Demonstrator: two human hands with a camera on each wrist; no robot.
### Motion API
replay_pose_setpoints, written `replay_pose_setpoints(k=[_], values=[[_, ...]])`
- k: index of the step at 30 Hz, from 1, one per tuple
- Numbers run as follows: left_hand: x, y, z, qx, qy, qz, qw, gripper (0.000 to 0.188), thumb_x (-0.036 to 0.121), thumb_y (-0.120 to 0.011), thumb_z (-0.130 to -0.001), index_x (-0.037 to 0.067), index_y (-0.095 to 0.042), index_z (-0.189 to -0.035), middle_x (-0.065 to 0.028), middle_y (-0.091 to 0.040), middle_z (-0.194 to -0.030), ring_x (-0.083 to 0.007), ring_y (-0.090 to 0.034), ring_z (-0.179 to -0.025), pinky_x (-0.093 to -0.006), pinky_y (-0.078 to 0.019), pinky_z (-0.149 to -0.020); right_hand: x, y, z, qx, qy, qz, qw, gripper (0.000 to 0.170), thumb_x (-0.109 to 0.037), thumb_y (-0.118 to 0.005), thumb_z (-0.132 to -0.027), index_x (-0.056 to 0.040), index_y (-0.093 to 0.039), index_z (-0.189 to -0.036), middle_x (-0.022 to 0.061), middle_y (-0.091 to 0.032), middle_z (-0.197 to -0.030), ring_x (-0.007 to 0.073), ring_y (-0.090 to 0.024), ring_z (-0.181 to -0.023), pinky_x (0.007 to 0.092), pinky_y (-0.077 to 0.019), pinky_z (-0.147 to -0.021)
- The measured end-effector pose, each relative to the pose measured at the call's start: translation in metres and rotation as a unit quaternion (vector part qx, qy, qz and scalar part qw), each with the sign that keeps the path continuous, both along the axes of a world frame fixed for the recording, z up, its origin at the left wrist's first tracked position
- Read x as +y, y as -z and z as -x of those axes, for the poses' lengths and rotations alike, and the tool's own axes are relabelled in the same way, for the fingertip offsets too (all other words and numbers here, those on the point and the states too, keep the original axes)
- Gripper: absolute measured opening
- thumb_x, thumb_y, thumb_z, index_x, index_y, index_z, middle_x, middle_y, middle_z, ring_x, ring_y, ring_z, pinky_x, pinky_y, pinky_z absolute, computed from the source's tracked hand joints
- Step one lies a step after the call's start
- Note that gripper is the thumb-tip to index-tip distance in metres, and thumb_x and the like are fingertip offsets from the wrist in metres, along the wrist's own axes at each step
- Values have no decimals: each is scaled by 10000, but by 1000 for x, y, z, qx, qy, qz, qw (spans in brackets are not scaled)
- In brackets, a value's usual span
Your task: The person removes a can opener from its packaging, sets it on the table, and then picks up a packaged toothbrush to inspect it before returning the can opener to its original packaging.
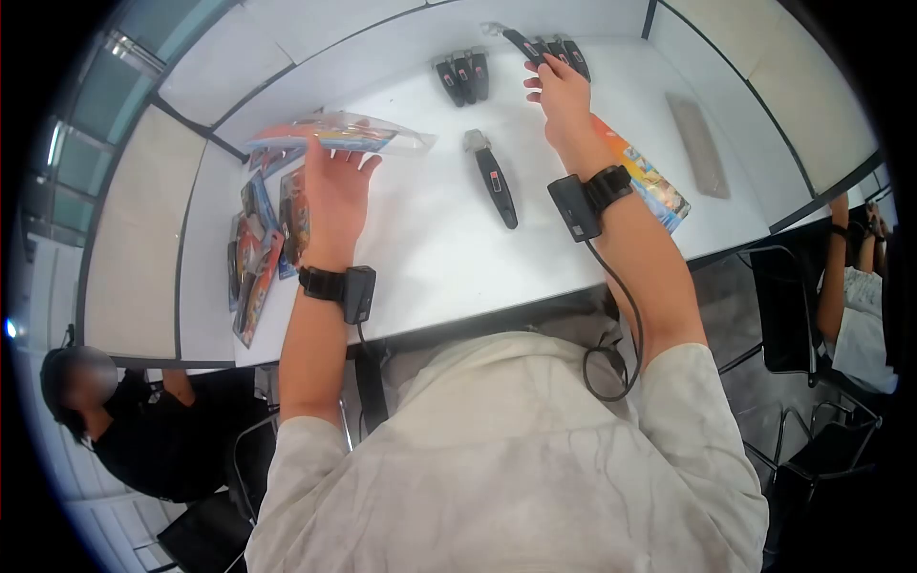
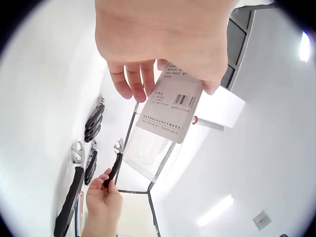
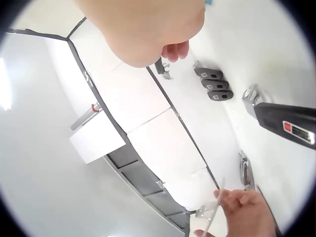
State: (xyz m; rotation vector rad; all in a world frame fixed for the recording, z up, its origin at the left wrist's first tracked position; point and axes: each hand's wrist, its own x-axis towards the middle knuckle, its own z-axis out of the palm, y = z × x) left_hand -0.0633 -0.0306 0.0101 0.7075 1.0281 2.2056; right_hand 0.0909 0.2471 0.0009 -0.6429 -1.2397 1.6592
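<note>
My left hand (image 1: 336, 196) holds a clear plastic package with a printed card (image 1: 368, 137) above the table's left side. In the left wrist view the card's white back (image 2: 168, 111) shows a barcode, and the bag's transparent end sticks out past it. My right hand (image 1: 565, 100) grips a black-handled tool (image 1: 521, 45) with a metal head, raised at the back right. Another such tool (image 1: 496, 181) lies between the hands on the white table (image 1: 420, 258).
Several packaged tools (image 1: 253, 258) lie in a pile at the left. Black-handled tools stand grouped at the back (image 1: 462, 78) and behind the right hand (image 1: 576, 59). An orange and blue card (image 1: 650, 177) and a grey-brown strip (image 1: 697, 143) lie at the right. People sit on both sides.
</note>
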Motion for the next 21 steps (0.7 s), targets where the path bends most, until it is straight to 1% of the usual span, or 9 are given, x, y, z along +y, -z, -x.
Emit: replay_pose_setpoints(k=[4,6,9,10,13,14,16,18,21], values=[[4,-1,-7,14,7,15,1000,579,516,-483,-1030,88,-463,-1419,-133,-511,-1439,-291,-487,-1324,-502,-357,-1113,4,7,3,28,-11,28,999,422,-50,-499,-1009,114,-480,-1397,202,-659,-1176,248,-705,-936,355,-607,-773],[4,-2,-6,22,17,16,999,575,517,-476,-1029,79,-479,-1402,-137,-538,-1397,-295,-495,-1315,-503,-360,-1113,5,8,0,50,-50,53,996,439,-49,-511,-1007,118,-456,-1409,216,-654,-1185,272,-704,-999,361,-603,-832],[6,-8,-11,-21,-39,-1,999,575,508,-439,-1037,48,-496,-1378,-174,-591,-1300,-324,-555,-1237,-490,-412,-1077,-2,3,-1,84,-129,104,983,469,-44,-531,-1000,113,-424,-1429,222,-647,-1205,294,-697,-1053,358,-589,-897],[6,-6,-7,-30,-29,1,999,574,504,-428,-1039,42,-500,-1371,-185,-603,-1269,-335,-573,-1204,-489,-434,-1055,-7,0,-1,94,-161,122,975,480,-42,-538,-997,109,-415,-1436,221,-645,-1213,300,-693,-1065,356,-583,-915],[1,1,4,-58,-19,9,998,567,486,-396,-1046,25,-508,-1355,-211,-629,-1192,-361,-616,-1112,-492,-490,-992,-26,-5,-2,91,-236,104,962,483,-41,-545,-993,109,-411,-1432,223,-644,-1224,305,-686,-1087,346,-572,-946],[2,3,3,-67,-22,13,997,559,476,-389,-1049,21,-509,-1351,-216,-632,-1177,-367,-624,-1086,-496,-503,-973,-30,-5,-2,95,-276,111,950,507,-32,-542,-1008,45,-384,-1484,221,-620,-1296,274,-666,-1142,325,-571,-954],[5,4,5,-83,-34,40,995,508,450,-378,-1063,40,-485,-1342,-196,-615,-1142,-355,-651,-1018,-500,-539,-919,-39,-8,-1,57,-322,92,941,538,-19,-564,-994,19,-380,-1498,218,-620,-1295,267,-664,-1142,327,-567,-963],[6,3,3,-101,-35,43,993,498,447,-381,-1063,44,-483,-1338,-191,-621,-1135,-347,-658,-1003,-496,-545,-912,-48,-21,-8,-2,-355,93,930,587,-10,-613,-968,-30,-395,-1513,208,-630,-1276,247,-660,-1134,324,-551,-981],[3,9,6,-95,-12,39,995,488,448,-384,-1065,48,-487,-1325,-178,-630,-1122,-332,-667,-987,-489,-551,-902,-56,-49,-27,-76,-398,-7,914,583,-29,-622,-965,-51,-421,-1512,196,-639,-1251,213,-658,-1065,322,-533,-984]])
